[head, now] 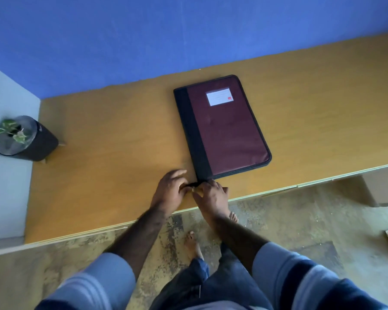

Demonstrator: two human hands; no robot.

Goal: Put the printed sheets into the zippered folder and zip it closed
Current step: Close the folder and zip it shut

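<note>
The zippered folder lies flat and closed on the wooden table. It is maroon with a black spine strip on its left and a white label near its far end. Both hands meet at its near left corner. My left hand pinches the small black zipper tab that sticks out from that corner. My right hand presses its fingers on the folder's near corner right beside the tab. No printed sheets are in view.
A dark round pot with a small green plant stands at the table's left end. A blue wall runs behind the table. The table's front edge lies just behind my hands, with bare feet on the mottled floor below.
</note>
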